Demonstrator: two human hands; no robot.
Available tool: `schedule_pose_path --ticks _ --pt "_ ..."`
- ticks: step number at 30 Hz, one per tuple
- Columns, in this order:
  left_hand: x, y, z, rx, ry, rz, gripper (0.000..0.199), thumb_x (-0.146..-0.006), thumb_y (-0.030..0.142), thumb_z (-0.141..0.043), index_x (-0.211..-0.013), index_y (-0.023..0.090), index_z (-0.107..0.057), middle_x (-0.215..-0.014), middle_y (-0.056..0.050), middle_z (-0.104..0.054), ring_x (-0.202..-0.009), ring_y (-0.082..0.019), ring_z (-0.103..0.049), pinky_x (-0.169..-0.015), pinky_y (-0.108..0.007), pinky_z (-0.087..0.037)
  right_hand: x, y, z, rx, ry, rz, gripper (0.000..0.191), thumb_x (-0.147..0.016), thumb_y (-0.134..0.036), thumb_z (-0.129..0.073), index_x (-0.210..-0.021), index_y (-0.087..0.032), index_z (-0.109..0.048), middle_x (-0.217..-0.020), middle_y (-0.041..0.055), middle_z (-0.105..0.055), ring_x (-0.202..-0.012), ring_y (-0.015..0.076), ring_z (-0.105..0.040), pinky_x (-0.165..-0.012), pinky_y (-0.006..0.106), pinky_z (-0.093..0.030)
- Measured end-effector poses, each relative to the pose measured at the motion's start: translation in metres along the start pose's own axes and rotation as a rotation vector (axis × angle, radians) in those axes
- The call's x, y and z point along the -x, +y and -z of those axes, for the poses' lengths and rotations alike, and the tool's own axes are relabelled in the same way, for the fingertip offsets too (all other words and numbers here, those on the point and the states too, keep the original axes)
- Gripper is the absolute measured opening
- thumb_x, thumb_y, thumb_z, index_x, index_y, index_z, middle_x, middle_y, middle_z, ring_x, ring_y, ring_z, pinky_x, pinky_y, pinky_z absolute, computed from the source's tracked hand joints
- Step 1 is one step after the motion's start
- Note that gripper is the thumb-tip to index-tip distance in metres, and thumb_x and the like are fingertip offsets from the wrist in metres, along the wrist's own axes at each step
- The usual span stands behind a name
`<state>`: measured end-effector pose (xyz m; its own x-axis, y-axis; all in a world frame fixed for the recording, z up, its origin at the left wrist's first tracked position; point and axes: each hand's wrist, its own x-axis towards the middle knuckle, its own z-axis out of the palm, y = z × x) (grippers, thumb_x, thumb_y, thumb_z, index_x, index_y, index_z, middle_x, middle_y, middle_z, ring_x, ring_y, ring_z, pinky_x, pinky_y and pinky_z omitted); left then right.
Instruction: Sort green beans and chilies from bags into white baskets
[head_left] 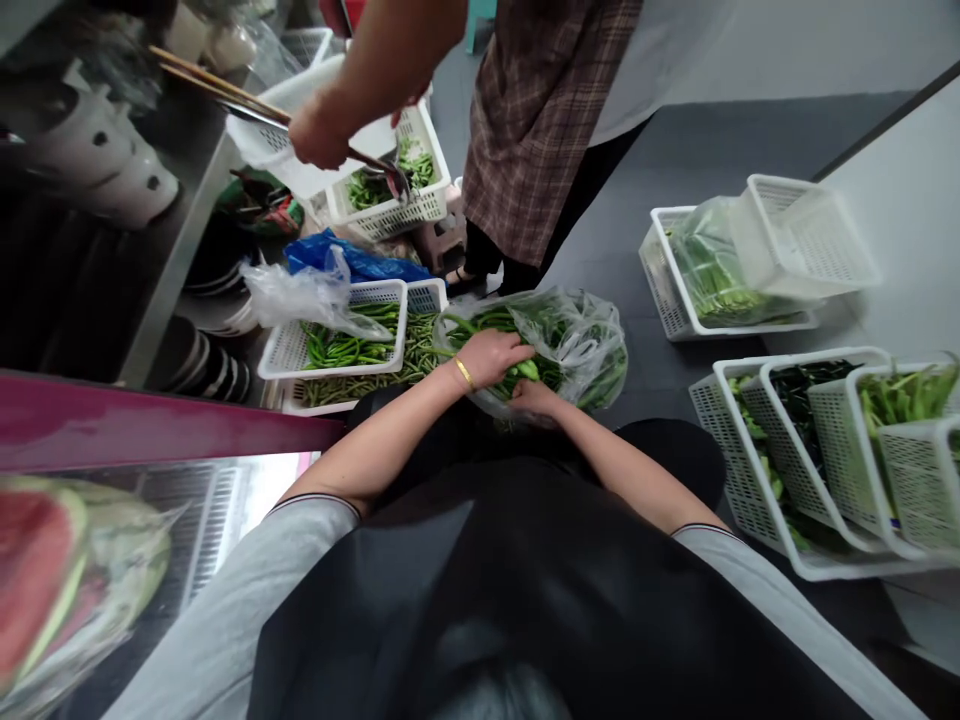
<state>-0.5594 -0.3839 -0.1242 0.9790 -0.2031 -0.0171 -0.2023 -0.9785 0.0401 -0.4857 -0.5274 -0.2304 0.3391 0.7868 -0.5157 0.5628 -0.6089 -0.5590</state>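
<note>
A clear plastic bag (592,345) full of long green vegetables (551,372) lies open in front of my knees. My left hand (493,357), with a gold band at the wrist, reaches over the bag's mouth, its fingers stretched across the greens. Close beside it, my right hand (534,397) is closed at the near side of the bag, fingers curled and partly hidden. A light green vegetable (525,370) shows between both hands, against the right fingers; its kind is unclear.
At left, a white basket of green peppers (349,350) rests over one of green beans (420,345). A co-worker in a checked apron (521,130) stands ahead, holding a white basket (262,150) and tongs-like sticks (217,88). Vegetable baskets (772,460) line the right; cut watermelon (37,570) lies left.
</note>
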Motion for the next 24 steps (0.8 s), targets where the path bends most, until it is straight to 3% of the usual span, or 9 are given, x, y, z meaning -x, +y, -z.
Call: schedule_pose_path --ticks 5,7,10,12,16,21,24 --pt "0.018 0.012 -0.041 0.045 -0.367 0.029 0.019 -0.077 0.013 -0.059 -0.09 0.019 -0.072 -0.087 -0.01 -0.071 -0.082 -0.023 -0.066 -0.067 -0.03 -0.044 -0.005 0.009 0.004 -0.051 -0.001 -0.056 0.024 -0.089 -0.026 -0.05 -0.078 -0.012 -0.066 -0.054 -0.0026 -0.055 -0.051 0.0093 -0.048 -0.052 0.019 -0.036" --pt "0.026 0.019 -0.055 0.096 -0.512 0.013 0.014 -0.073 0.011 -0.063 -0.078 0.02 -0.072 -0.077 -0.008 -0.071 -0.076 -0.022 -0.066 -0.066 -0.029 -0.043 -0.008 0.006 -0.002 -0.053 0.011 -0.059 0.021 -0.086 -0.026 -0.055 -0.074 -0.013 -0.067 -0.054 -0.0026 -0.054 -0.052 0.0092 -0.048 -0.052 0.019 -0.034" --pt "0.035 0.023 -0.06 0.146 -0.605 0.003 0.016 -0.069 0.009 -0.066 -0.076 0.022 -0.073 -0.071 -0.005 -0.071 -0.072 -0.021 -0.066 -0.065 -0.028 -0.043 -0.012 -0.001 -0.009 -0.045 0.029 -0.049 0.016 -0.077 -0.026 -0.065 -0.068 -0.013 -0.067 -0.055 -0.0018 -0.056 -0.055 0.0097 -0.049 -0.052 0.02 -0.033" --pt "0.035 0.018 -0.054 0.154 -0.518 0.027 0.021 -0.07 0.011 -0.065 -0.084 0.023 -0.074 -0.078 -0.005 -0.072 -0.076 -0.021 -0.066 -0.068 -0.029 -0.045 -0.011 -0.003 -0.005 -0.039 0.053 -0.03 0.016 -0.078 -0.028 -0.063 -0.072 -0.013 -0.068 -0.06 -0.001 -0.059 -0.058 0.0103 -0.05 -0.053 0.02 -0.033" --pt "0.018 0.001 -0.039 0.119 -0.17 0.11 0.032 -0.077 0.01 -0.057 -0.104 0.021 -0.072 -0.104 -0.009 -0.071 -0.096 -0.024 -0.061 -0.08 -0.033 -0.046 -0.001 0.002 0.021 0.004 0.148 0.084 0.018 -0.082 -0.029 -0.058 -0.085 -0.014 -0.068 -0.079 0.0029 -0.066 -0.072 0.0132 -0.055 -0.063 0.021 -0.037" --pt "-0.006 -0.009 -0.036 0.085 -0.166 0.068 0.026 -0.078 0.009 -0.053 -0.093 0.016 -0.073 -0.091 -0.012 -0.07 -0.099 -0.027 -0.056 -0.08 -0.036 -0.046 0.012 0.004 0.046 0.15 0.306 0.202 0.019 -0.086 -0.026 -0.051 -0.089 -0.014 -0.065 -0.093 0.0104 -0.065 -0.078 0.0178 -0.057 -0.071 0.027 -0.04" --pt "-0.007 -0.014 -0.035 0.113 -0.095 0.027 0.028 -0.075 0.007 -0.054 -0.095 0.016 -0.072 -0.093 -0.013 -0.069 -0.099 -0.027 -0.056 -0.083 -0.037 -0.046 0.018 0.003 0.049 -0.01 0.253 0.203 0.023 -0.091 -0.028 -0.044 -0.081 -0.016 -0.062 -0.078 0.0063 -0.062 -0.071 0.0168 -0.056 -0.069 0.027 -0.042"
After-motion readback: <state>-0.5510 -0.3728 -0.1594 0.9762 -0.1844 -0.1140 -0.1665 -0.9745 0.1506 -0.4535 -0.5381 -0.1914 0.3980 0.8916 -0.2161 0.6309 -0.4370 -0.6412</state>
